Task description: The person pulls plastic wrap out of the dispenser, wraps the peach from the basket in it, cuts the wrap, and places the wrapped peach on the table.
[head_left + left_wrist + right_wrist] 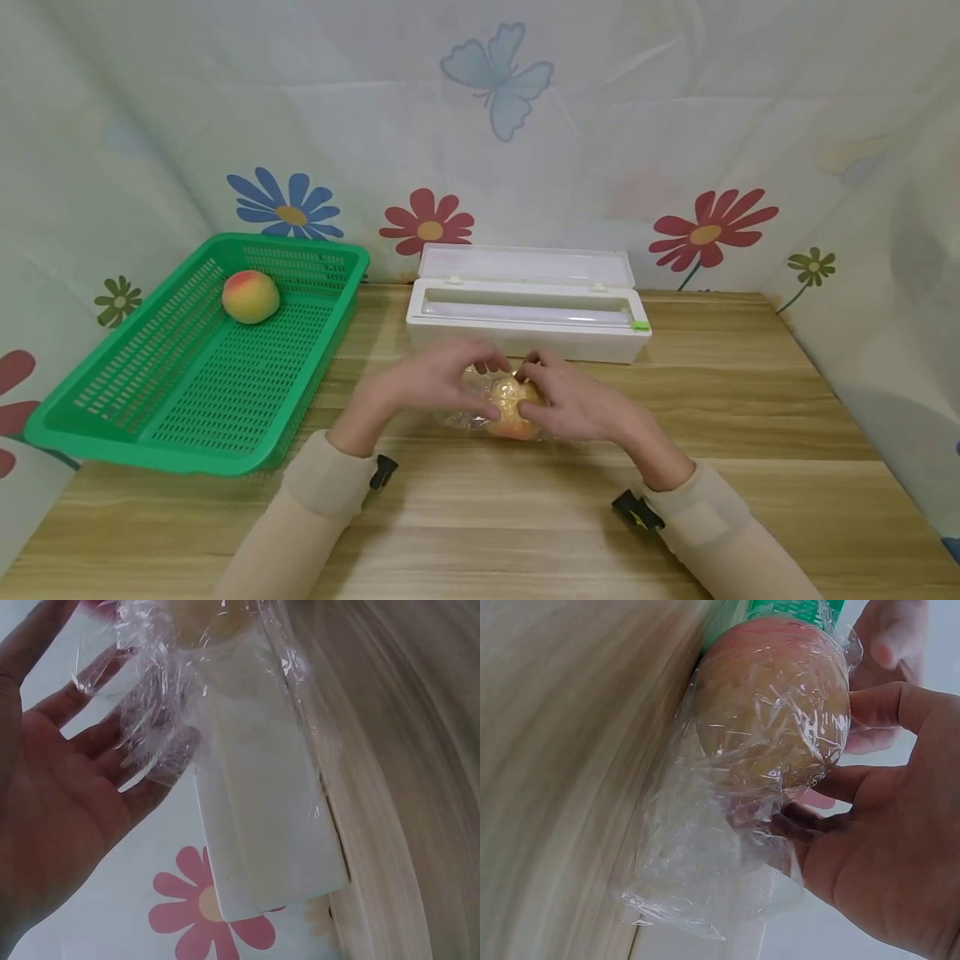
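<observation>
A peach (512, 408) in crinkled clear plastic film lies on the table between both hands. Its red side shows at the top in the right wrist view, where film (705, 862) spreads loosely beside the fruit (772, 705). The right hand (581, 404) has its thumb and fingers curled round the wrapped peach, some fingertips in the film (900, 810). On the other side, the left hand (438, 379) holds its fingers spread and loosely bent; in the left wrist view this hand (75, 772) has fingertips against the bunched film (161, 712).
Behind the hands stands a white film box (525, 342), lid (525, 265) raised, a roll (525, 313) inside and a green piece (641, 326) at its right end. A green basket (300, 417) at the left holds an unwrapped peach (251, 297). A patterned curtain (600, 167) hangs behind.
</observation>
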Tool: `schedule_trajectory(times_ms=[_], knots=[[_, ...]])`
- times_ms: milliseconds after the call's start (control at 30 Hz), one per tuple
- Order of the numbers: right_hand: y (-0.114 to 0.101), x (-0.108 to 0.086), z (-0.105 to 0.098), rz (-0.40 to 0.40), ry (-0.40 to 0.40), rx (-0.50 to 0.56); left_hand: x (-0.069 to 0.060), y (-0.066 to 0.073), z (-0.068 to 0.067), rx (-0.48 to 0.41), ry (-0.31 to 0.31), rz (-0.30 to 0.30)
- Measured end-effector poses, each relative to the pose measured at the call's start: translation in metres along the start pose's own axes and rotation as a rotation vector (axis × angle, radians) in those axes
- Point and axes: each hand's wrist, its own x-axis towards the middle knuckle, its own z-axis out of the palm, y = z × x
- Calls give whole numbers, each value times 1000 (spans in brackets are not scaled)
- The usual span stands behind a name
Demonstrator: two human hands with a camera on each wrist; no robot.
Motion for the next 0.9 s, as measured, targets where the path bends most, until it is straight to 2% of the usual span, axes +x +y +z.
schedule_trajectory(times_ms=[133,400,700,900], knots=[[0,0,0,8,-19,14,0,2,5,28,-37,-19],[6,2,2,-9,5,140,3,2,15,103,-44,-69],[8,3,2,44,17,169,5,3,21,88,-52,-105],[9,4,0,38,19,196,6,-3,20,63,-55,-138]])
